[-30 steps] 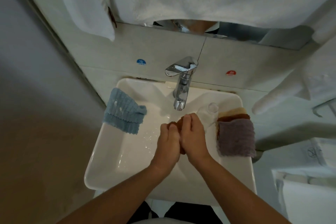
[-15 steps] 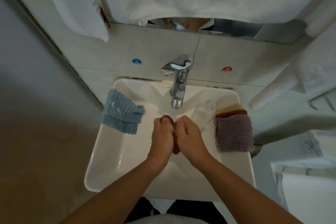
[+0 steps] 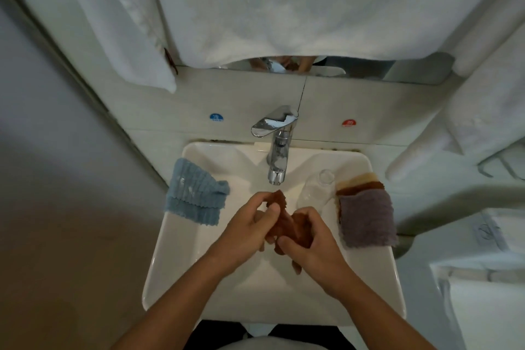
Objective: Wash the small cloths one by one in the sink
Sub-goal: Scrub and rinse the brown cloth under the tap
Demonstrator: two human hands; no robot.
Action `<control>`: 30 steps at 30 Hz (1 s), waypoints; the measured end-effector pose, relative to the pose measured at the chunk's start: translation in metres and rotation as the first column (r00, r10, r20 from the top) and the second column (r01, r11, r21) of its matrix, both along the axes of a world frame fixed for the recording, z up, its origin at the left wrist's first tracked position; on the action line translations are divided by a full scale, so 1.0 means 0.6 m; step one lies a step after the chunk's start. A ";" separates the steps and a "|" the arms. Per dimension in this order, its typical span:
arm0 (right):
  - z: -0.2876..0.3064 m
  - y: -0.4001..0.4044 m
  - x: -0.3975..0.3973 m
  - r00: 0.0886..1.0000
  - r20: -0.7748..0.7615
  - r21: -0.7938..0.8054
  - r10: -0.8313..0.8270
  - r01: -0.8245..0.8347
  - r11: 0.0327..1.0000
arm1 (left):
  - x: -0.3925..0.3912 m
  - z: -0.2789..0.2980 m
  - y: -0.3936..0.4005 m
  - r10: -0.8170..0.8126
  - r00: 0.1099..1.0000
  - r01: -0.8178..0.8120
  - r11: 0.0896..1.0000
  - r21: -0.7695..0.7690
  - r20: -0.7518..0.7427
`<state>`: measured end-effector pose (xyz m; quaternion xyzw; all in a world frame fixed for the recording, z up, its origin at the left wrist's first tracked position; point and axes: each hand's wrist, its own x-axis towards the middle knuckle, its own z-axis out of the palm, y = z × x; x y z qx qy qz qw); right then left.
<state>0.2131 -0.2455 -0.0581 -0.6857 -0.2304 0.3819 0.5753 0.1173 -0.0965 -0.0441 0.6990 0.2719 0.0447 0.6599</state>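
Two bare hands meet over the middle of a white rectangular ceramic sink (image 3: 181,273), low centre of the frame. The left hand (image 3: 247,233) and right hand (image 3: 309,239) each hold a narrow grip, fingers curled, on a crumpled wet brown cloth (image 3: 287,221) just below the chrome tap (image 3: 277,150). A ribbed blue cloth (image 3: 196,196) drapes over the sink's left rim. On the right rim lies a fluffy purple cloth (image 3: 366,219) atop brown and tan ones, beside a clear glass bottle (image 3: 315,187). White towels (image 3: 312,3) hang across the upper frame.
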 end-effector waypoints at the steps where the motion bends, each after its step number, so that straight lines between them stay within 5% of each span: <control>1: -0.001 -0.002 0.003 1.000 0.019 -0.001 -0.024 0.024 1.000 | -0.007 0.009 0.013 -0.059 0.998 0.062 0.995 0.084 -0.032; 4: 0.000 0.000 0.005 0.994 0.068 0.015 -0.082 0.081 0.997 | -0.016 0.032 0.051 -0.011 0.999 0.026 0.948 0.316 -0.049; 11: 0.007 0.022 0.015 0.992 0.100 0.037 -0.077 0.074 0.997 | 0.029 0.100 0.099 0.127 0.991 -0.130 0.987 0.099 0.040; 30: 0.014 0.019 0.013 0.998 0.018 0.035 -0.065 0.064 0.997 | 0.088 0.153 0.095 0.183 0.981 -0.189 0.978 0.091 0.071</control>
